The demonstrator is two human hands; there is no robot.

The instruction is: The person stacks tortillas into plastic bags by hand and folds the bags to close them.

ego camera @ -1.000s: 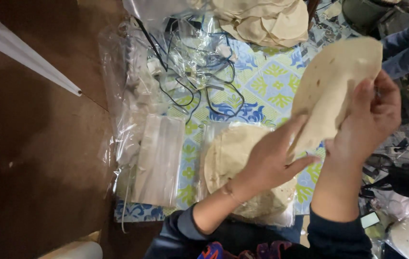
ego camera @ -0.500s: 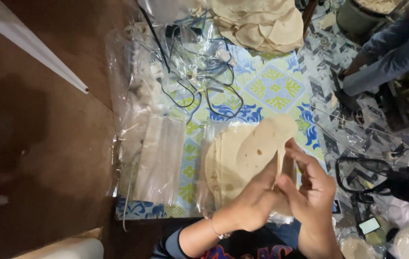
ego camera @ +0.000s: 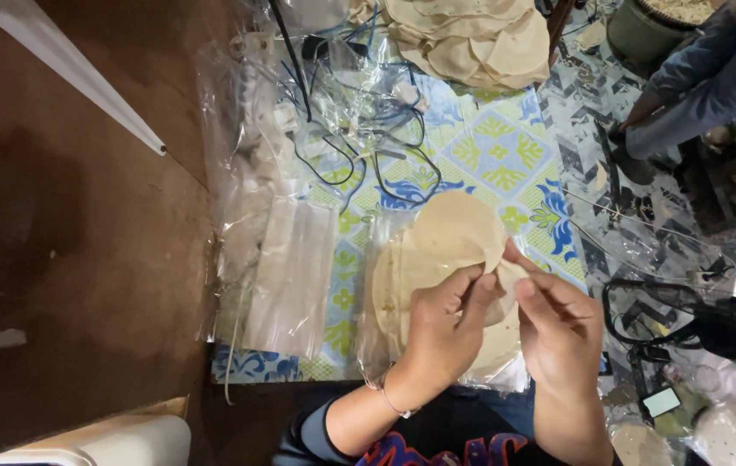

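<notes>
both hands meet over the near stack of flatbreads [ego camera: 402,285], which sits on a clear plastic bag [ego camera: 377,345] laid on the patterned mat [ego camera: 506,155]. left hand [ego camera: 441,332] has fingers curled, thumb and forefinger pinching the near edge of the top flatbread [ego camera: 454,229]. right hand [ego camera: 562,332] is also partly closed, fingertips nipping the same edge from the right. that top flatbread is lifted at its near edge and leans toward the far side, the rest of it over the stack.

progress, judged: a good few rounds already lie stacked on the bag, this one looks about placed but not let go. a big pile of flatbreads [ego camera: 471,39] at the far end is untouched, so plenty looks left.

the flatbread is thin, round, pale tan, floppy, a bit speckled, edge slightly folded where pinched.

left of the stack: flat empty plastic bags [ego camera: 286,276], tangled cables [ego camera: 368,147] further off. another person's leg [ego camera: 696,95] far right.
</notes>
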